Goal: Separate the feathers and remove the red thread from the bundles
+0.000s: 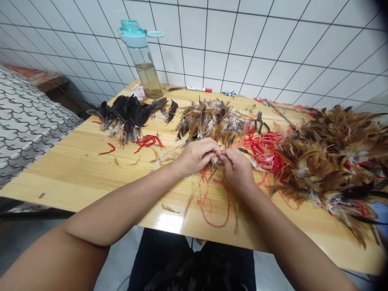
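Wooden table, left hand, right hand pinching feather bundle

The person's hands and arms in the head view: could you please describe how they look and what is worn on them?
Both the left hand and the right hand are bare: no gloves, sleeves, rings, watch or wristbands show up to the elbows.

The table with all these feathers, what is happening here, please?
A person sits at a wooden table. The left hand and right hand meet over a small feather bundle with red string trailing from it. Brown feathers, black feathers and a water bottle lie around.
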Demonstrator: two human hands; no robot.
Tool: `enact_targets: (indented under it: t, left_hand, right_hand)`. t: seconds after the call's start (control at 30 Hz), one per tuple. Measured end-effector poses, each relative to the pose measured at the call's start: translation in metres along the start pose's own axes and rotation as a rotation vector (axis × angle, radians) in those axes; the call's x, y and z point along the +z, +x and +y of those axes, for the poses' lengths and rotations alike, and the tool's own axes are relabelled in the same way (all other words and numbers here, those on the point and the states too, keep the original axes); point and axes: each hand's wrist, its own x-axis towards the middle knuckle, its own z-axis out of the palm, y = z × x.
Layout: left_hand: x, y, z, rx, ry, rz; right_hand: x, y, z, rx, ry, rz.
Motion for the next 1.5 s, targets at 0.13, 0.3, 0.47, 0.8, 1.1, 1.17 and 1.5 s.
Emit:
enact_targets:
  t: [0.13,0.3,0.47,0.8,1.1,1.17,1.5]
  left_hand:
    - [0.000,0.001,-0.002,-0.009,-0.021,0.001]
    - [0.001,-0.001,-0.005,-0.014,-0.031,-0.010]
    - [0.001,-0.001,-0.005,-0.065,-0.045,-0.026]
    - [-0.001,0.000,-0.002,-0.101,-0.088,-0.038]
    - [-0.005,-0.001,0.000,-0.284,-0.252,-0.058]
    - [-0.007,-0.001,-0.003,-0.307,-0.310,-0.055]
    - [-0.004,0.001,-0.004,-0.468,-0.914,-0.038]
  right_hand:
    - [-0.004,0.003,0.000,-0.015,-0.041,-0.098]
    - [-0.012,0.007,-0.001,-0.016,-0.186,-0.238]
    - [-0.015,0.006,0.001,-0.095,-0.313,-0.293]
    - [-0.020,0.007,0.006,-0.214,-0.306,-0.279]
    - [-0.019,0.008,0.008,-0.218,-0.251,-0.219]
    - [-0.019,0.009,0.009,-0.211,-0.278,-0.225]
    - [-0.021,0.010,0.012,-0.209,-0.337,-0.275]
